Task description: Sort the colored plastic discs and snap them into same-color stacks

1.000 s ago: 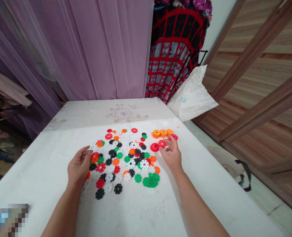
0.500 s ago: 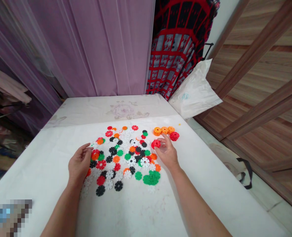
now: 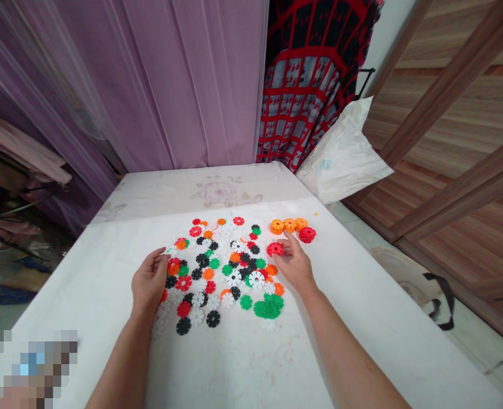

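Notched plastic snowflake discs in red, orange, green, black and white lie scattered in a loose spread (image 3: 214, 263) on the white-covered table (image 3: 234, 363). At the left edge of this spread rests my left hand (image 3: 150, 279), fingers loosely bent and apart, with nothing visible in them. My right hand (image 3: 296, 265) has its thumb and fingers around the right side of a small stack of red discs (image 3: 275, 249). Just beyond it stand stacks of orange discs (image 3: 289, 225) and another red disc stack (image 3: 307, 234). Green discs (image 3: 270, 307) are heaped at the near right of the spread.
A white bag (image 3: 340, 156) sits against the table's far right edge. Purple curtains (image 3: 196, 85) hang behind the table, beside a red and black patterned cloth (image 3: 294, 85). Wooden doors (image 3: 456, 130) stand to the right. A blurred-out object (image 3: 34, 369) lies at the near left.
The whole view has shifted slightly, so the table and discs appear farther right. Both hands keep nearly the same places, the right one still at the red stack.
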Motion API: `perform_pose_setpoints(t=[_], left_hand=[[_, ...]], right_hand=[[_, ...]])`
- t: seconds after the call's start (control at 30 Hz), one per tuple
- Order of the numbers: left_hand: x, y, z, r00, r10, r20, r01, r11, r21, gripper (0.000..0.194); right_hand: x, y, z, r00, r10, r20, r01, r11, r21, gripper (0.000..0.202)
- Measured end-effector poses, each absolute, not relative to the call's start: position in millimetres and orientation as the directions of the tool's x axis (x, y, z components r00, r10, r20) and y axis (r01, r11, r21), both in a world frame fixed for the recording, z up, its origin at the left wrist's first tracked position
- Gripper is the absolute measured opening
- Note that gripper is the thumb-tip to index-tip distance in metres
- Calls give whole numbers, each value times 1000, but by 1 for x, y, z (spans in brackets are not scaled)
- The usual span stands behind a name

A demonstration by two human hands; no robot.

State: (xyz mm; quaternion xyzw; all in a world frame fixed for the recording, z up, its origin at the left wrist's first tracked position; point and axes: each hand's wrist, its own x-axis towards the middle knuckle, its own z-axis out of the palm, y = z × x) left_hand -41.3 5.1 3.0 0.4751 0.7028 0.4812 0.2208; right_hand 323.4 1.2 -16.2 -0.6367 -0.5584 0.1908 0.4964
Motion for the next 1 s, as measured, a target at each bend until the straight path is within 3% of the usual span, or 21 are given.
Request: perform_pose_setpoints(t=[1.0], left_hand=[[-44, 4, -1, -438, 888, 140, 396, 50, 917, 53]], right_hand=[[327, 3, -25, 295, 917, 268, 487, 97, -868, 69]])
